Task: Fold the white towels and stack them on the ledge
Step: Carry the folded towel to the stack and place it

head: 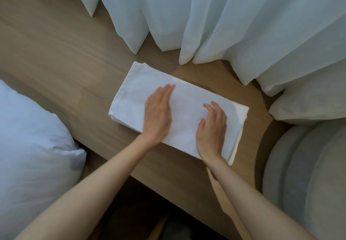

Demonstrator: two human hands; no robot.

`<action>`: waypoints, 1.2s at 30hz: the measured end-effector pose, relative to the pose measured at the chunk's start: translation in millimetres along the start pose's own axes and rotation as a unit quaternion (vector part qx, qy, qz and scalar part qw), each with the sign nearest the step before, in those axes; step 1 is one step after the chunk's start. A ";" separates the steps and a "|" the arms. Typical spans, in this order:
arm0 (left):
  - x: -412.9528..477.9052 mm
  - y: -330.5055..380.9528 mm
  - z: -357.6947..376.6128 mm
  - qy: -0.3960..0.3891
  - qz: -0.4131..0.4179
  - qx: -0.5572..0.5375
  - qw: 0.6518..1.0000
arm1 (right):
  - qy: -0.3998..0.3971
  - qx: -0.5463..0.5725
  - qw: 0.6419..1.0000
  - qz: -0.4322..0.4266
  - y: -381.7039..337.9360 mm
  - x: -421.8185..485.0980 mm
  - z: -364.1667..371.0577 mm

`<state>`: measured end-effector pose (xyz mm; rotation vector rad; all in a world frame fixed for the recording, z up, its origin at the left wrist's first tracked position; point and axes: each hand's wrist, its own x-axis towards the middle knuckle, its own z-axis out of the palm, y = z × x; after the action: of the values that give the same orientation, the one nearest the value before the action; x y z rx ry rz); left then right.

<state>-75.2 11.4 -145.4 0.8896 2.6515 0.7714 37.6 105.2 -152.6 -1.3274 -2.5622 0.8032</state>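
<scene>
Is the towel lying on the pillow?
No, the towel lies flat on the wooden ledge, apart from the pillow, under the left hand and right hand.

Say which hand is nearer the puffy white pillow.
Left. The left hand lies flat on the folded white towel, on the half toward the puffy white pillow; the right hand rests on the far half.

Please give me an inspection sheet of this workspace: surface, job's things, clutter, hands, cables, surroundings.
Surface: wooden ledge, light brown.
Job's things: folded white towel lies flat on the ledge; layered edges, number of towels unclear.
Clutter: nothing seen.
Hands: left hand and right hand both rest flat on the towel.
Cables: nothing seen.
Surroundings: white curtain behind the ledge, white pillow at left, grey cushion at right.
</scene>
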 end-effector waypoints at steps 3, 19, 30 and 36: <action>2.3 1.5 29.0 -0.076 0.012 0.050 0.996 | -0.081 -0.035 0.995 -0.056 -7.6 7.2 25.4; 50.3 -82.7 24.7 -0.029 0.005 0.210 0.977 | -0.026 -0.197 0.978 0.061 43.8 8.1 48.2; 34.4 -44.2 -5.2 -0.136 -0.039 0.218 0.966 | -0.205 -0.178 0.960 0.068 34.6 13.4 0.1; -7.7 39.9 -40.3 -0.055 0.064 0.178 0.980 | -0.132 -0.167 0.977 0.013 17.8 -13.9 -83.6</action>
<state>-64.9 17.2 -89.4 1.1628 2.6969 0.2626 88.8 135.2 -89.5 -1.4296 -3.0011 0.6058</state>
